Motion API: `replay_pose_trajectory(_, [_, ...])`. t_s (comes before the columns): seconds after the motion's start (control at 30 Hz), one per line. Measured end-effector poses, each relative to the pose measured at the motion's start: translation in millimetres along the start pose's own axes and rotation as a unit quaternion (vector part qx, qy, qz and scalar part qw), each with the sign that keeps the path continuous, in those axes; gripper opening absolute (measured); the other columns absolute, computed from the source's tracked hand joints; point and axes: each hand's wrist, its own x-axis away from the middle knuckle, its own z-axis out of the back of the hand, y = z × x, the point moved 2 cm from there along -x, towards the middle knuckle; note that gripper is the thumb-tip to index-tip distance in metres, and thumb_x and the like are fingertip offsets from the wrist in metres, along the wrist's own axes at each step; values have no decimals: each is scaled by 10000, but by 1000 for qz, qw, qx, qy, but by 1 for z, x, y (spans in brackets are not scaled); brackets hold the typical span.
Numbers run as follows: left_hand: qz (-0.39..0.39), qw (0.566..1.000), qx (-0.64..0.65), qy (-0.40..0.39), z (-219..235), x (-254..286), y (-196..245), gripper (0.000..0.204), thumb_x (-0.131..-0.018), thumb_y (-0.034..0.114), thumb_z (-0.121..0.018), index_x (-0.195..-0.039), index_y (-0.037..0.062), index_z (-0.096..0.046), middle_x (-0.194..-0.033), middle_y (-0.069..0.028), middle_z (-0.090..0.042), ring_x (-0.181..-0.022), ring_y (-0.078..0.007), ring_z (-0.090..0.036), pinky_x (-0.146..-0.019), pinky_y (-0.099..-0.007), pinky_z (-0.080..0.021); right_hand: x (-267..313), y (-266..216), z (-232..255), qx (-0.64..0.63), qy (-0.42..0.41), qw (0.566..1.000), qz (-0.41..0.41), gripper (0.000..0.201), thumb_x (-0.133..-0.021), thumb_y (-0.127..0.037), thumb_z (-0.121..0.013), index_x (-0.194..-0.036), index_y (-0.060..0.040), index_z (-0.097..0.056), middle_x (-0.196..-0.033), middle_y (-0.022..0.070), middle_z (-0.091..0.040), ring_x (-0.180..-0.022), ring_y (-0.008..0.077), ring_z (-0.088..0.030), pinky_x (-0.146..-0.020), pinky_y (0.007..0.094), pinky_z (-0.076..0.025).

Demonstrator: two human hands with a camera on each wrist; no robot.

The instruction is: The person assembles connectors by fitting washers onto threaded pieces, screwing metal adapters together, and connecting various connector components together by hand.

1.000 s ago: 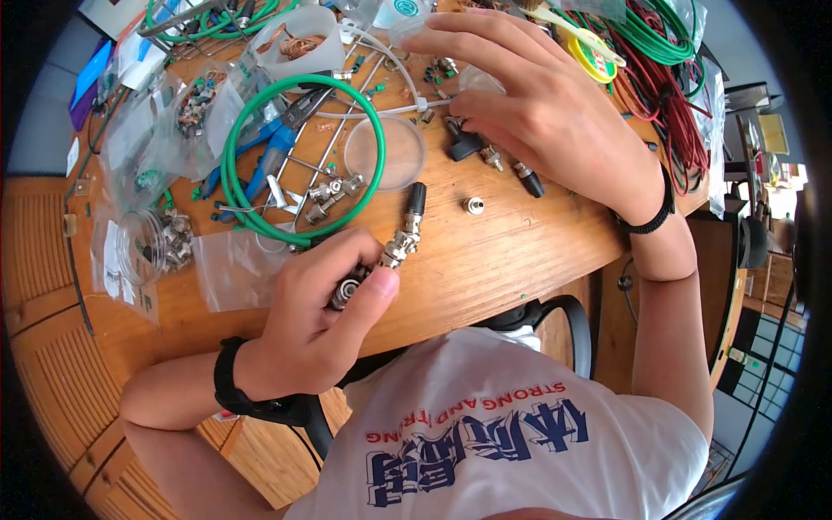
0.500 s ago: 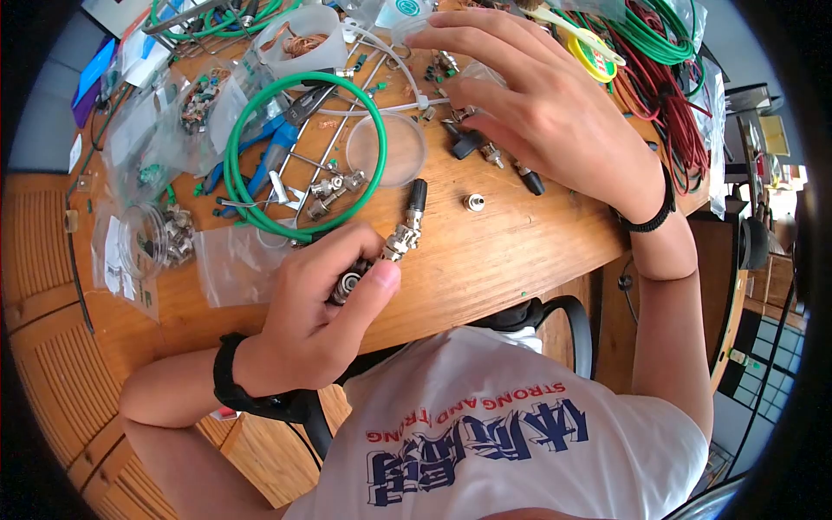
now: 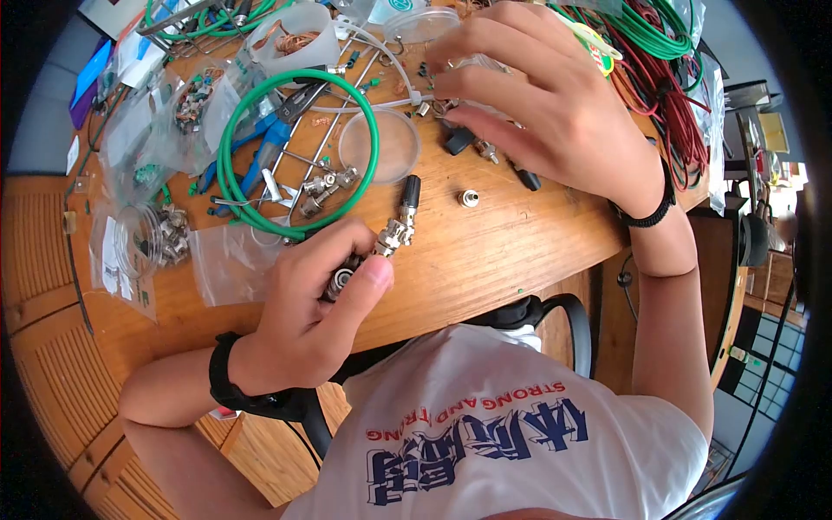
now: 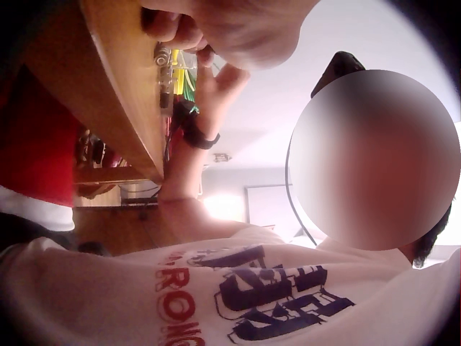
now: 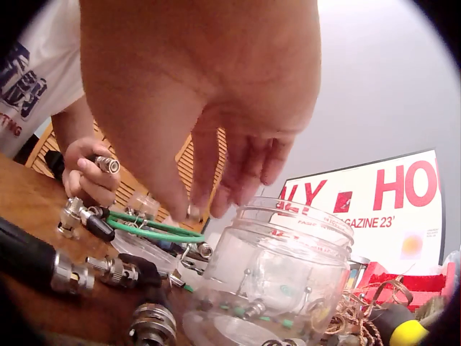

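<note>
In the head view my left hand [image 3: 308, 316] grips a metal BNC connector assembly [image 3: 394, 236] with a black boot [image 3: 411, 191] between thumb and forefinger. A second round connector [image 3: 341, 282] shows inside the same grip. My right hand [image 3: 555, 104] hovers over the far part of the table, fingers loosely bent and thumb apart. The right wrist view has its fingers beside and above the mouth of a clear plastic jar [image 5: 277, 274] with small metal parts inside. Black-and-silver connectors [image 5: 108, 270] lie below this hand. A small silver connector [image 3: 469, 198] stands alone between the hands.
A green cable coil [image 3: 375, 165] surrounds loose connectors [image 3: 316, 184] and blue-handled pliers [image 3: 276, 134]. Plastic bags [image 3: 234, 269], a clear round lid [image 3: 380, 146] and a cup of copper wire [image 3: 295, 43] crowd the left. Red cables [image 3: 672, 113] lie at the right.
The right hand has shifted slightly, its fingers coming lower toward the table and exposing a clear disc behind them. The left hand keeps its grip on the connectors and has barely moved.
</note>
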Motion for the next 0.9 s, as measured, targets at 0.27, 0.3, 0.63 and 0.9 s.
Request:
replay_pose_trajectory(0.27, [-16, 999, -32, -23, 2, -1, 3, 155, -1041, 120, -542, -992, -12, -609, -891, -96, -541, -751, -159, -503, -676, -298, -397, 4, -19, -4, -331, 114, 937, -14, 210, -874, -36, -763, -1061, 52, -720, -1042, 162, -736, -887, 272, -700, -795, 375, -548])
replay_pose_trajectory(0.3, [-14, 999, -32, -22, 2, 0, 2, 155, -1041, 120, -542, -992, -12, -609, -891, -96, -541, -751, -159, -503, -676, -298, -397, 3, -18, -9, -347, 119, 930, 27, 207, -895, 5, -733, -1093, 66, -721, -1060, 171, -747, -895, 253, -716, -813, 368, -565])
replay_pose_trajectory(0.63, [-110, 992, -59, -23, 0, -4, -5, 168, -1041, 150, -526, -990, 0, -586, -913, -97, -519, -791, -194, -494, -737, -316, -403, 7, -22, -21, -699, 2, 678, -228, 166, -965, 49, -668, -1127, 84, -677, -1092, 182, -747, -1114, 278, -736, -990, 365, -593])
replay_pose_trajectory(0.9, [-137, 987, -81, -38, 1, -5, 2, 109, -975, 75, -612, -974, -25, -570, -886, -152, -525, -788, -289, -525, -708, -353, -429, 9, -32, -22, -537, 58, 834, -112, 162, -849, -16, -810, -1006, 17, -786, -939, 116, -764, -765, 184, -670, -709, 313, -515])
